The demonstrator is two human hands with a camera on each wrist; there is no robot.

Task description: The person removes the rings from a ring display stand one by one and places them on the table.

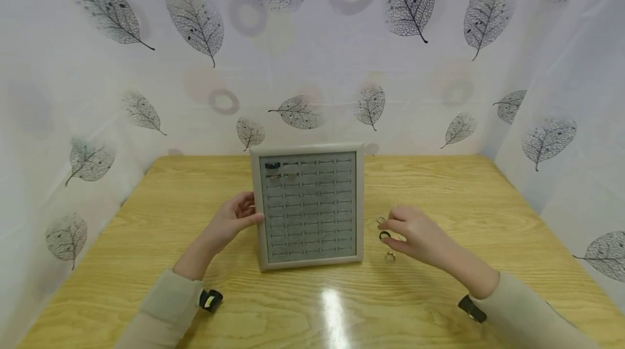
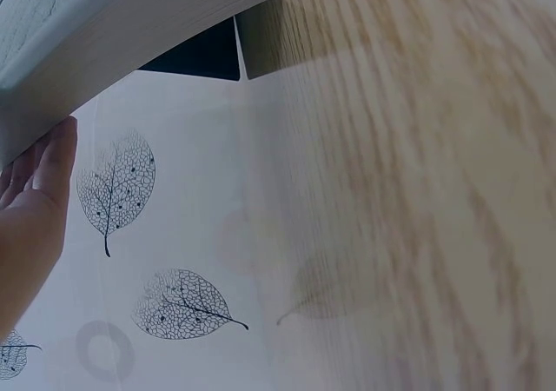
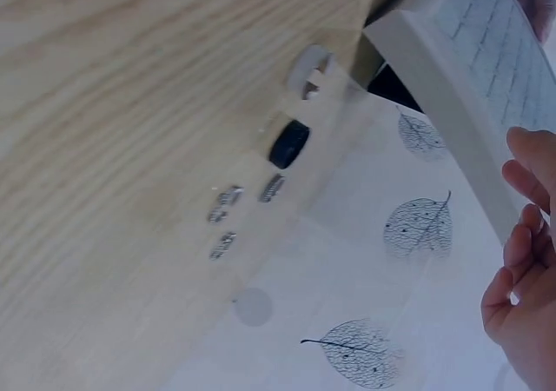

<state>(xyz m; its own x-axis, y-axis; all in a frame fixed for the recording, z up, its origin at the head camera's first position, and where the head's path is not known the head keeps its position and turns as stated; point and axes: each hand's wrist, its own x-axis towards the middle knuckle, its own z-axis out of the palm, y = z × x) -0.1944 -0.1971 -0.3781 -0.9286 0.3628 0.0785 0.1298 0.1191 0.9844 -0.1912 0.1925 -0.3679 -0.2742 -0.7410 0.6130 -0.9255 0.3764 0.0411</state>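
Observation:
A ring display frame [image 1: 310,264] with a pale border and grey slotted padding leans upright on the table. My left hand [image 1: 233,217] grips its left edge, thumb in front and the other fingers behind. A dark ring [image 1: 272,165] sits in its top left slot, with two thinner rings just below. To the right of the frame, my right hand [image 1: 417,234] hovers over loose rings, thumb and fingers apart; I see nothing held. Nearest its fingertips lies a black ring [image 3: 289,143]. Also there are a silver ring [image 1: 381,220] and a gold-toned ring [image 1: 389,257].
The wooden table [image 1: 415,305] reaches back to a white curtain [image 1: 312,67] printed with leaves. Behind the display frame, a dark stand [image 2: 204,52] shows in the left wrist view. Black straps with small devices [image 1: 211,300] are worn on both wrists.

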